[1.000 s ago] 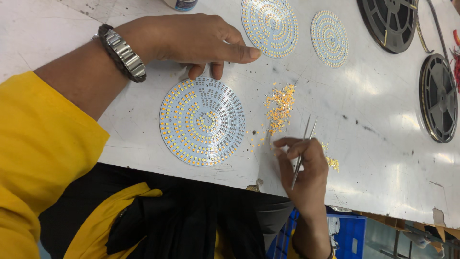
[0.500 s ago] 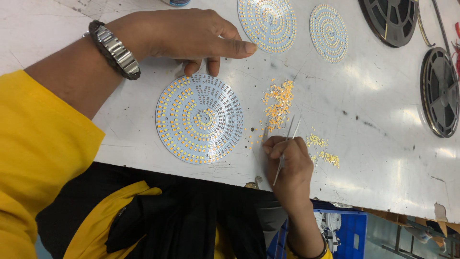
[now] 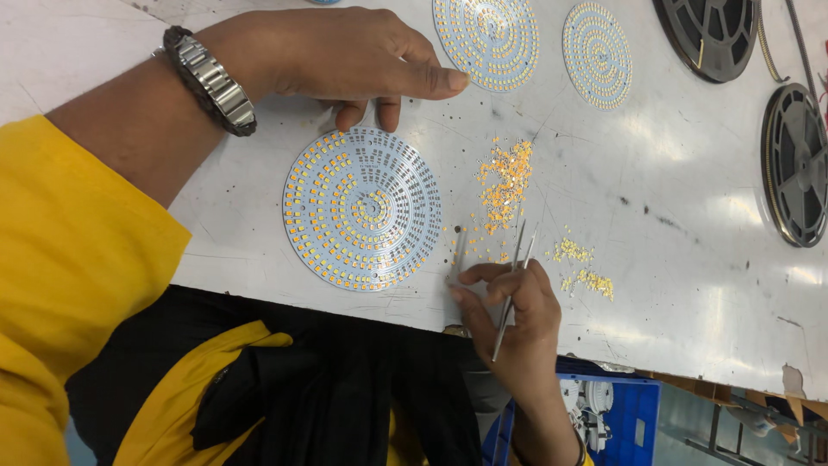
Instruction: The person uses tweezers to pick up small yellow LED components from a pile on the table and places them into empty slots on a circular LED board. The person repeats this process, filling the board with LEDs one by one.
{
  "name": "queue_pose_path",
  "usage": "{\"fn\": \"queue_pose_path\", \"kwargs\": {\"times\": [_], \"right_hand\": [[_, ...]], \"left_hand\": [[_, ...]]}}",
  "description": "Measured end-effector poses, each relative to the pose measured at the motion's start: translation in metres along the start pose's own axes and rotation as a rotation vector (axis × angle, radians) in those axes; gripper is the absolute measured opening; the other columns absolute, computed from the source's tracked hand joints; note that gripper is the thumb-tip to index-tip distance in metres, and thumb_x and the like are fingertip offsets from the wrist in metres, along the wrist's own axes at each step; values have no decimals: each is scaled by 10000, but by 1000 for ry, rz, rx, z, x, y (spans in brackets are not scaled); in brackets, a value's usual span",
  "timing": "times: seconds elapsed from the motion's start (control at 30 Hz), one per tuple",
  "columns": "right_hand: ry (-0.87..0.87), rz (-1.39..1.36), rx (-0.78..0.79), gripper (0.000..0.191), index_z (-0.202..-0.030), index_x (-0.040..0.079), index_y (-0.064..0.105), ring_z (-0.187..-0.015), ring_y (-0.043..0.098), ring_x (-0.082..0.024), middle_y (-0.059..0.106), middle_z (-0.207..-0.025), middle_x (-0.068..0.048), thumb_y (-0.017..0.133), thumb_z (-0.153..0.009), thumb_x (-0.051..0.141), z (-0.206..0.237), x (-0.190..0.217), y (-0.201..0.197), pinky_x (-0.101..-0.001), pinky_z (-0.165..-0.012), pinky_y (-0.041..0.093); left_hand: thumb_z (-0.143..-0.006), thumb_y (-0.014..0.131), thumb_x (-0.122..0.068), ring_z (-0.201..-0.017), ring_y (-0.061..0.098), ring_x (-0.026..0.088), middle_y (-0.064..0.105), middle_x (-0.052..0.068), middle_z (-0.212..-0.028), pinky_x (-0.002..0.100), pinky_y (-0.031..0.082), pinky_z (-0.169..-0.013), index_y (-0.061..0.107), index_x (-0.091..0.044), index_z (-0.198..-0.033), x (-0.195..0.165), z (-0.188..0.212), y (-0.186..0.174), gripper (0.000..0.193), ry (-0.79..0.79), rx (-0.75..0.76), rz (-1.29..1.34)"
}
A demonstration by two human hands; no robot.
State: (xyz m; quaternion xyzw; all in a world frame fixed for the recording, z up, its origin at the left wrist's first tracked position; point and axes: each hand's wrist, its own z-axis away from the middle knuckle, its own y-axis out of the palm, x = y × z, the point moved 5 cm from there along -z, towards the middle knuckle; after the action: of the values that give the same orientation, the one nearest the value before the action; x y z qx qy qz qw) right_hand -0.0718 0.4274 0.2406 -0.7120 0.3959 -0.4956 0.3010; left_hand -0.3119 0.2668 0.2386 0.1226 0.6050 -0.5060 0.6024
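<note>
Blue crate (image 3: 625,414) sits nearest, below the table edge on the right. Right hand (image 3: 509,315) rests at the near edge of the white table (image 3: 690,285), fingers pinched together on thin metal tweezers (image 3: 514,280), tips pointing far toward the loose chips. Small pile of pale chips (image 3: 586,267) lies just right of the tweezers. Round board (image 3: 362,209) with rings of tiny yellow chips lies flat just left of the right hand, not touched by it. Bigger pile of orange chips (image 3: 504,181) sits between that board and the tweezer tips. Left hand (image 3: 345,56), wristwatch (image 3: 211,82) on the wrist, lies palm down beyond the board, fingers together and flat, fingertip touching a second round board (image 3: 496,39). Third board (image 3: 597,56) further right. Two black reels (image 3: 793,164) at the far right.
</note>
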Motion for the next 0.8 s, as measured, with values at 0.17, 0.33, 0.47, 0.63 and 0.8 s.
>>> {"fn": "queue_pose_path", "kwargs": {"times": [0.17,0.33,0.47,0.63,0.8], "right_hand": [[-52,48,17,393,-844,99,445,-758,580,-232,761,-927,-43,818,-804,-20,-11,9,7,-336,-650,471],[-93,211,15,298,-862,73,505,-794,611,-276,737,-933,-68,712,-746,-107,-13,20,12,-377,-664,500],[-61,233,-32,281,-875,47,496,-793,614,-296,722,-935,-102,668,-744,-132,-9,22,10,-385,-683,505],[-6,209,-79,276,-864,41,473,-792,622,-293,728,-912,-98,691,-800,-114,-6,9,4,-372,-682,504],[127,13,-113,243,-912,50,470,-989,749,-206,746,-997,-130,629,-900,-134,3,-11,-6,-314,-842,547]], "left_hand": [[-857,532,-732,-413,580,158,753,137,-781,285,474,-408,699,-98,-1229,3,-1,-1,754,-18,-27,-36],[-865,519,-729,-418,584,155,759,130,-785,287,471,-406,717,-91,-1203,0,0,0,749,4,-14,-21],[-841,512,-713,-421,571,162,748,131,-772,301,458,-408,729,-69,-1122,-1,1,-1,736,12,-5,-21],[-869,518,-740,-426,587,157,757,121,-779,295,468,-420,724,-91,-1153,0,1,0,737,12,-13,-31],[-849,524,-750,-428,581,169,748,131,-783,305,460,-421,727,-67,-1121,-1,1,0,763,-20,-17,-35]]}}
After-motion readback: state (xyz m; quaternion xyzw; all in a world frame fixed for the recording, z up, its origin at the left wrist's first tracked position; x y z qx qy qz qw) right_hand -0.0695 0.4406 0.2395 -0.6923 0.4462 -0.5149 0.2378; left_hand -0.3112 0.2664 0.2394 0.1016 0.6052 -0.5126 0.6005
